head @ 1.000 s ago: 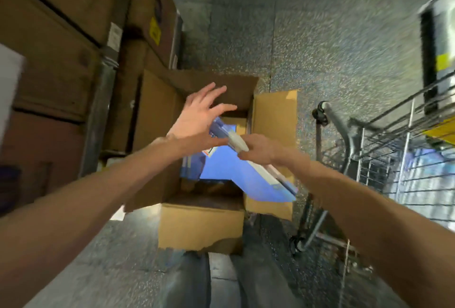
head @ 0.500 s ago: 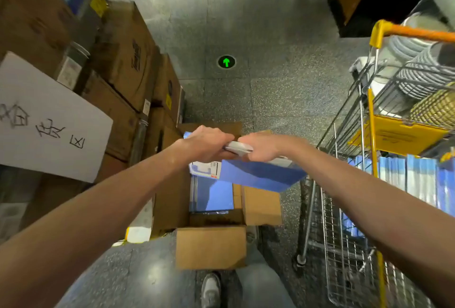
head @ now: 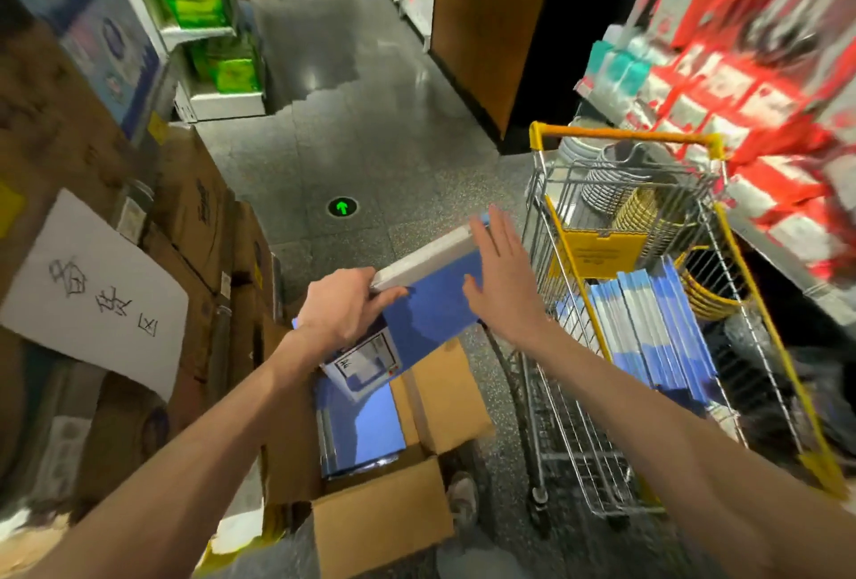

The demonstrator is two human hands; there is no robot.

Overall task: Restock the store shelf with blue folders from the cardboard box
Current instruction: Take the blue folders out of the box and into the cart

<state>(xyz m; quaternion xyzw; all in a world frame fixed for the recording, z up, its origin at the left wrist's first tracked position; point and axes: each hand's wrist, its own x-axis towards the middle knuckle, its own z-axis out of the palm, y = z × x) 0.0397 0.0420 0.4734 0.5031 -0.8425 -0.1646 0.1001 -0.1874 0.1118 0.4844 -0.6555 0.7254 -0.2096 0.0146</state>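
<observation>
Mid-frame, the left grip [head: 343, 310] clutches the near end of a blue folder [head: 435, 300], held above the open cardboard box [head: 384, 527] at lower centre, where more folders [head: 366, 425] lie. The right grip [head: 505, 273] is released, fingers straight, palm against the folder's far end, just left of the wire cart [head: 620, 132].

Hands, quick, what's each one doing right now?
Left hand: gripping the blue folders by their white edge.
Right hand: open, fingers straight, beside the folders, holding nothing.
</observation>
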